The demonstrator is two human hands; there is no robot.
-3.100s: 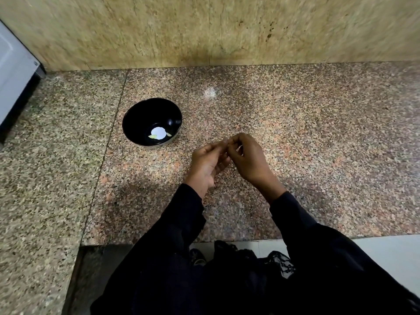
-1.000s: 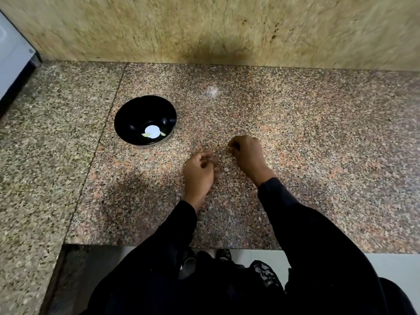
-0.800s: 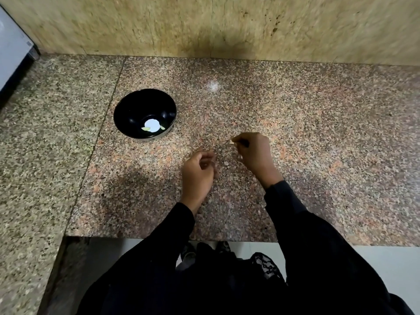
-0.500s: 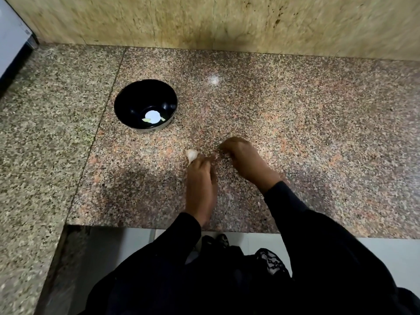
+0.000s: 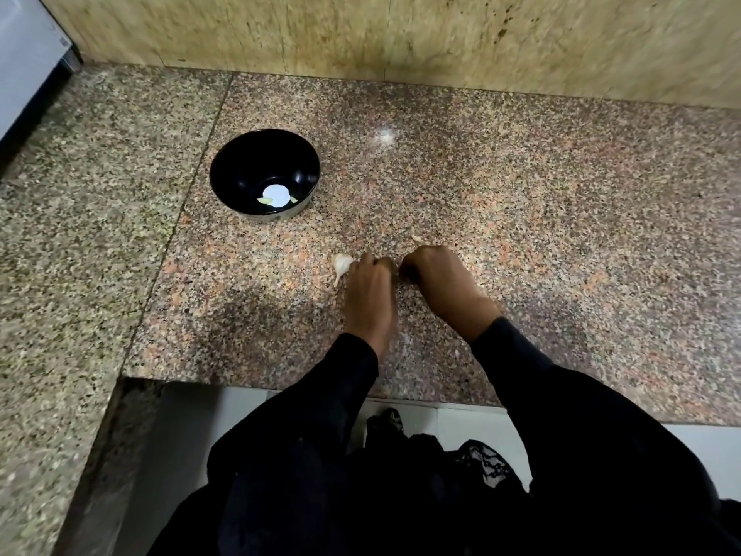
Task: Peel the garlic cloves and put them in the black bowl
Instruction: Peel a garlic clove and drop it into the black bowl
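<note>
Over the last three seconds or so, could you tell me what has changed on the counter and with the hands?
The two hands, joined above the counter earlier, have parted and come down onto the granite. The left hand now touches a garlic clove that was not visible before; whether it grips it is unclear. The right hand is curled on the counter, contents hidden. The black bowl with its pale bits stays put.

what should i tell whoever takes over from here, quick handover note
Left hand: knuckles down on the granite counter, fingers curled beside a garlic clove still in its skin; whether its grip is on the clove cannot be told.
Right hand: curled on the counter, contents hidden.
Black bowl: far left of the hands, a few pale pieces at the bottom.
A scrap of garlic skin lies beyond the right hand.
Left: peel that clove and drop it in the bowl.
</note>
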